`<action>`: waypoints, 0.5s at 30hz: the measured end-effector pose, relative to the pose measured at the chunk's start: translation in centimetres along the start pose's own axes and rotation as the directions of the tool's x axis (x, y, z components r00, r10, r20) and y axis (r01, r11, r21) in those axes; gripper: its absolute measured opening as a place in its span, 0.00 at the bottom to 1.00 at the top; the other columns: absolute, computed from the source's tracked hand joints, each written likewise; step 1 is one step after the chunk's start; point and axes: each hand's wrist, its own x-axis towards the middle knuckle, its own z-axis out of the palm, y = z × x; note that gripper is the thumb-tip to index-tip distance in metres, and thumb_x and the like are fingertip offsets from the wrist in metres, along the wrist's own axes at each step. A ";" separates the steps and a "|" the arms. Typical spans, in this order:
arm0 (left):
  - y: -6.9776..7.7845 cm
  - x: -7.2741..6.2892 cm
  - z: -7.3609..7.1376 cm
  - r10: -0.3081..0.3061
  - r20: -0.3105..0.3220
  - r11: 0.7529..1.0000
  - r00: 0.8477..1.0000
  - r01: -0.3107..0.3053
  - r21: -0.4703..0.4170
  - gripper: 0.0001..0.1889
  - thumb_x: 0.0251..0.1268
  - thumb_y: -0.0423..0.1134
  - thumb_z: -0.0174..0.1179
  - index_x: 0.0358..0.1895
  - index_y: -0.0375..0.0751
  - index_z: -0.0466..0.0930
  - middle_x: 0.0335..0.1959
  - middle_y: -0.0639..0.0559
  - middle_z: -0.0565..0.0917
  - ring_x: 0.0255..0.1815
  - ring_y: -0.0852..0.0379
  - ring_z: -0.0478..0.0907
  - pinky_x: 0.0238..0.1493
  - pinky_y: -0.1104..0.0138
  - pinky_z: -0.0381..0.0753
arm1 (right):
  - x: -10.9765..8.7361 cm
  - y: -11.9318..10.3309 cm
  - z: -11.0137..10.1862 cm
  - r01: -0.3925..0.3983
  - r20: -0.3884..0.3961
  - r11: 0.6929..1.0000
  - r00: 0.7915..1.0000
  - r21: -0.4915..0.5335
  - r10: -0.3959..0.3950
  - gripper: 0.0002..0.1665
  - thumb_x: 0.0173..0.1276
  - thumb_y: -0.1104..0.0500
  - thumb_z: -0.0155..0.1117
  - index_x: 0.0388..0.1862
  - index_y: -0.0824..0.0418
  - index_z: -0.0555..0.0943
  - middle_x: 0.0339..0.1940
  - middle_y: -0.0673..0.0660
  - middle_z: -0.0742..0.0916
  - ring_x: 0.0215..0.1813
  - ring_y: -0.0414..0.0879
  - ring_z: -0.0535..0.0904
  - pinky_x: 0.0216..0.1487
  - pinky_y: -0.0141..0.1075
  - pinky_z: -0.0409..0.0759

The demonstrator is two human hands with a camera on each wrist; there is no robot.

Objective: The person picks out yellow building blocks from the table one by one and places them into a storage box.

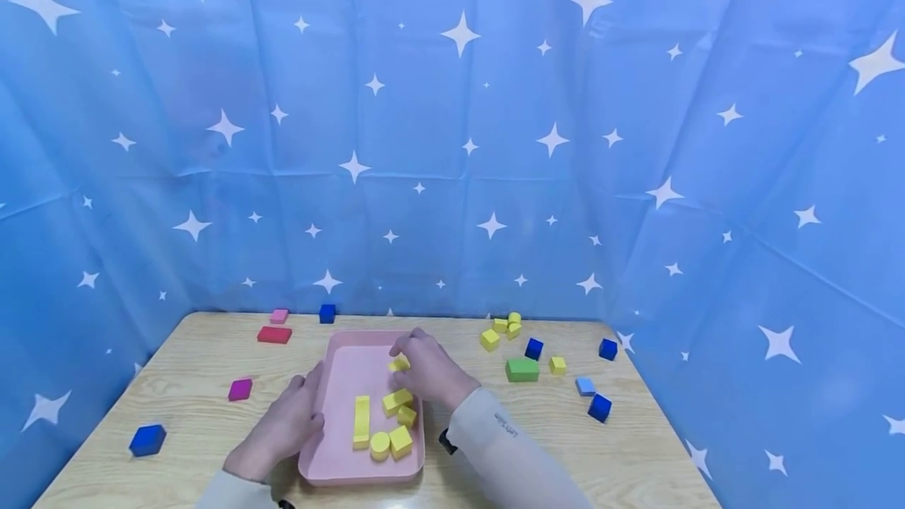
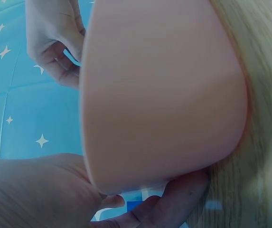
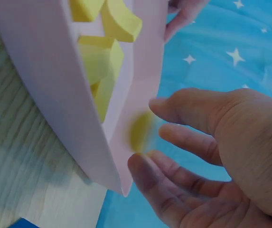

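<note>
A pink tray (image 1: 339, 383) lies on the table with several yellow blocks inside. They include a long block (image 1: 361, 421), a cylinder (image 1: 379, 446) and a cube (image 1: 401, 441). My left hand (image 1: 286, 419) holds the tray's left side, thumb at the rim and fingers against the outer wall (image 2: 164, 95). Over the tray's far right part is my right hand (image 1: 431, 368), its fingers spread apart. A blurred yellow block (image 3: 139, 133) hangs just off its fingertips, seemingly loose, above the tray floor; its exact shape cannot be told.
Right of the tray lie a green block (image 1: 522, 370), several yellow blocks (image 1: 490, 339), dark blue cubes (image 1: 599, 408) and a light blue block (image 1: 585, 386). To the left are a red block (image 1: 274, 335), a magenta block (image 1: 240, 389) and a blue block (image 1: 148, 440). A starry curtain (image 1: 424, 100) surrounds the table.
</note>
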 end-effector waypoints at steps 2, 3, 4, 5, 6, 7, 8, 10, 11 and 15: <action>0.1 0.1 0.0 -0.004 0.002 1.000 1.000 0.004 -0.001 0.48 0.74 0.26 0.69 0.92 0.22 0.55 0.72 0.21 0.79 0.63 0.36 0.89 0.70 0.37 0.93 | -0.1 0.1 0.1 0.002 0.007 1.000 1.000 -0.005 -0.002 0.22 0.78 0.58 0.83 0.67 0.60 0.92 0.69 0.59 0.88 0.61 0.49 0.87 0.67 0.44 0.96; 0.1 0.1 0.0 -0.008 0.004 1.000 1.000 0.008 -0.001 0.48 0.74 0.25 0.69 0.92 0.22 0.55 0.72 0.21 0.79 0.64 0.35 0.89 0.70 0.37 0.93 | -0.1 0.2 0.1 0.007 0.009 1.000 1.000 -0.012 -0.007 0.22 0.78 0.58 0.83 0.67 0.60 0.92 0.69 0.59 0.88 0.61 0.49 0.88 0.67 0.43 0.96; 0.2 0.1 0.0 -0.011 0.005 1.000 1.000 0.011 0.000 0.48 0.74 0.25 0.69 0.92 0.22 0.55 0.72 0.20 0.79 0.64 0.34 0.89 0.70 0.37 0.93 | -0.2 0.3 0.1 0.013 0.010 1.000 1.000 -0.015 -0.013 0.22 0.78 0.58 0.82 0.67 0.60 0.92 0.69 0.59 0.89 0.62 0.50 0.88 0.66 0.42 0.96; 0.2 0.1 0.0 -0.014 0.008 1.000 1.000 0.014 -0.001 0.48 0.74 0.25 0.68 0.92 0.22 0.55 0.73 0.20 0.79 0.65 0.34 0.89 0.71 0.37 0.92 | -0.3 0.4 0.1 0.017 0.011 1.000 1.000 -0.013 -0.017 0.22 0.79 0.59 0.82 0.68 0.60 0.92 0.69 0.59 0.89 0.62 0.50 0.88 0.65 0.41 0.96; 0.2 0.1 0.0 -0.015 0.008 1.000 1.000 0.015 0.000 0.48 0.73 0.24 0.68 0.92 0.22 0.55 0.72 0.19 0.79 0.65 0.33 0.89 0.71 0.37 0.92 | -0.4 0.5 0.0 0.021 0.012 1.000 1.000 -0.011 -0.021 0.21 0.79 0.59 0.81 0.68 0.60 0.91 0.69 0.59 0.89 0.62 0.51 0.89 0.64 0.40 0.96; 0.2 0.1 0.0 -0.016 0.008 1.000 1.000 0.016 -0.001 0.48 0.73 0.24 0.68 0.92 0.22 0.55 0.72 0.19 0.79 0.64 0.33 0.89 0.71 0.37 0.92 | -0.6 0.5 0.0 0.025 0.012 1.000 1.000 -0.007 -0.025 0.21 0.80 0.59 0.81 0.68 0.60 0.91 0.68 0.59 0.89 0.62 0.51 0.89 0.64 0.39 0.96; 0.2 0.1 0.0 -0.018 0.008 1.000 1.000 0.018 -0.001 0.48 0.72 0.24 0.68 0.92 0.22 0.55 0.72 0.19 0.79 0.64 0.34 0.89 0.71 0.37 0.92 | -0.7 0.6 -0.1 0.031 0.008 0.999 0.999 -0.008 -0.031 0.21 0.80 0.59 0.80 0.68 0.60 0.91 0.68 0.58 0.89 0.62 0.51 0.89 0.62 0.38 0.96; 0.2 0.1 0.0 -0.018 0.006 1.000 1.000 0.018 -0.002 0.48 0.72 0.24 0.68 0.92 0.22 0.55 0.72 0.19 0.79 0.63 0.36 0.89 0.71 0.37 0.92 | -0.9 0.8 -0.3 0.044 0.000 0.999 0.999 -0.005 -0.044 0.21 0.80 0.60 0.79 0.69 0.60 0.91 0.67 0.59 0.89 0.60 0.50 0.89 0.60 0.37 0.96; 0.2 0.1 0.0 -0.020 0.005 1.000 1.000 0.020 -0.006 0.48 0.73 0.24 0.68 0.92 0.22 0.54 0.73 0.20 0.79 0.63 0.36 0.89 0.71 0.37 0.92 | -1.0 0.9 -0.4 0.051 -0.006 0.999 0.999 -0.005 -0.051 0.21 0.80 0.60 0.79 0.69 0.60 0.91 0.67 0.59 0.89 0.58 0.48 0.89 0.59 0.36 0.96; 0.2 0.0 0.2 -0.042 0.017 0.999 0.999 0.042 -0.015 0.48 0.76 0.25 0.68 0.93 0.24 0.54 0.74 0.21 0.78 0.64 0.37 0.89 0.72 0.36 0.92 | -1.8 1.6 -0.8 0.054 -0.020 0.998 0.998 0.021 -0.053 0.22 0.80 0.59 0.78 0.70 0.60 0.91 0.64 0.60 0.89 0.52 0.44 0.85 0.56 0.36 0.94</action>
